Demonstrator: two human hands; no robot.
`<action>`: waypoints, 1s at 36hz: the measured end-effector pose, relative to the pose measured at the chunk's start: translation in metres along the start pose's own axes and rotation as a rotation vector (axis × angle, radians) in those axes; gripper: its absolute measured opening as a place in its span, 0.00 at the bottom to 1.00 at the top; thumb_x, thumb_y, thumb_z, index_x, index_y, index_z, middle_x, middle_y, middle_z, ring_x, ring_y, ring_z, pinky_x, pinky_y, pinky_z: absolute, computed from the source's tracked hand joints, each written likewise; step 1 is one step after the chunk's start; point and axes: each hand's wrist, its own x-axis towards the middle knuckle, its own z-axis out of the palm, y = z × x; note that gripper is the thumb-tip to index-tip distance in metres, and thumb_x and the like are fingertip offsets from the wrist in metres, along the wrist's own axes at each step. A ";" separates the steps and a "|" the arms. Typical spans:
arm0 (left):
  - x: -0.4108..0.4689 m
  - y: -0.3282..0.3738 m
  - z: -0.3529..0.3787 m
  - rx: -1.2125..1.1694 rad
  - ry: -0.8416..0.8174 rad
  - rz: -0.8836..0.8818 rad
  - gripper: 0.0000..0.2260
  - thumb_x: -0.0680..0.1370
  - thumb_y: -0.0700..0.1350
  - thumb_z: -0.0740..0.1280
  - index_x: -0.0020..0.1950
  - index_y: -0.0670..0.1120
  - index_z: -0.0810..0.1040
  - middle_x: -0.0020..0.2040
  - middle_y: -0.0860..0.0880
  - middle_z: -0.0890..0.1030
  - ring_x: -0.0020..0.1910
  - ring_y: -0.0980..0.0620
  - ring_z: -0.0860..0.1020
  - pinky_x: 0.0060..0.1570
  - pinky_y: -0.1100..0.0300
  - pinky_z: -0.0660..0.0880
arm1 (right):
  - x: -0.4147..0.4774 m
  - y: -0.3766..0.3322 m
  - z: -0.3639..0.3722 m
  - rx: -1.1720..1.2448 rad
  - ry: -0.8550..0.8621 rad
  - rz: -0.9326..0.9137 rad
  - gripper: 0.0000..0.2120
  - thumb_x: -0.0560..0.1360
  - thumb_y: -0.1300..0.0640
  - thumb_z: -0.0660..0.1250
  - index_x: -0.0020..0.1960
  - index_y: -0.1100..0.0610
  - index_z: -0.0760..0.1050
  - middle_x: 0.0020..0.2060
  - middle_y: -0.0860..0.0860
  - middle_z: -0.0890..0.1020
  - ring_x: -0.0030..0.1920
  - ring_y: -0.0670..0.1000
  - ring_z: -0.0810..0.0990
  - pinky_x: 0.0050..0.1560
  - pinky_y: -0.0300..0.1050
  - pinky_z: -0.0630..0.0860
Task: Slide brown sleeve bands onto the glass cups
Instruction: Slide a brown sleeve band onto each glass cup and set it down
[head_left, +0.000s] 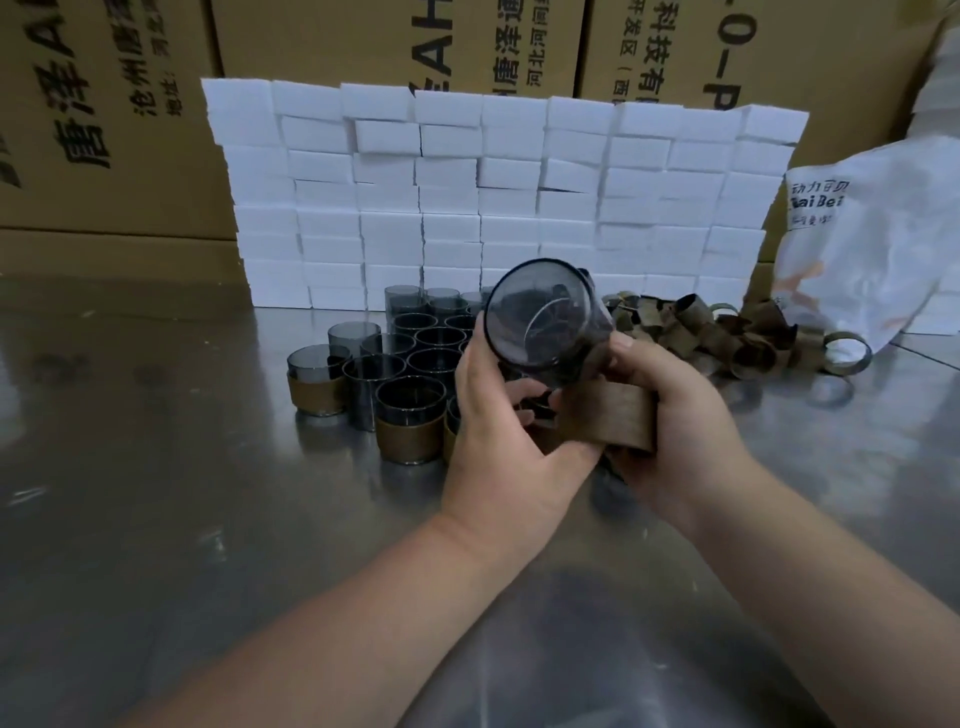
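Note:
My left hand (498, 431) grips a smoky glass cup (540, 322) tilted with its mouth toward me, above the metal table. My right hand (670, 421) holds a brown sleeve band (613, 418) just below and to the right of the cup's base, thumb on the cup's side. Whether the band is around the cup I cannot tell. Behind my left hand stand several dark glass cups (431, 338); three at the front carry brown bands (410, 434). A heap of loose brown bands (722, 332) lies to the right.
A wall of stacked white boxes (498, 197) runs across the back of the steel table (156, 467). Cardboard cartons (104, 114) stand behind it. A white plastic bag (872, 249) slumps at the right, next to the band heap.

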 end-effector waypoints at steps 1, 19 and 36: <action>-0.001 0.001 0.000 0.032 0.001 0.015 0.42 0.62 0.57 0.70 0.72 0.58 0.53 0.68 0.47 0.66 0.58 0.61 0.73 0.57 0.59 0.74 | 0.000 0.002 -0.002 0.043 0.003 0.040 0.09 0.62 0.52 0.67 0.37 0.58 0.79 0.32 0.55 0.81 0.30 0.52 0.80 0.31 0.41 0.77; 0.000 0.009 -0.008 0.133 0.169 0.069 0.34 0.64 0.61 0.66 0.67 0.53 0.62 0.63 0.50 0.71 0.62 0.60 0.70 0.62 0.68 0.66 | -0.004 0.012 -0.016 -0.036 -0.146 0.254 0.17 0.64 0.47 0.66 0.44 0.58 0.83 0.41 0.57 0.83 0.38 0.53 0.83 0.36 0.44 0.79; 0.001 0.002 -0.001 -0.137 0.126 0.124 0.31 0.69 0.46 0.72 0.64 0.60 0.58 0.63 0.55 0.71 0.62 0.63 0.72 0.62 0.65 0.68 | 0.003 0.009 -0.014 0.118 0.262 0.144 0.21 0.74 0.43 0.64 0.50 0.62 0.76 0.60 0.64 0.76 0.51 0.59 0.80 0.44 0.55 0.81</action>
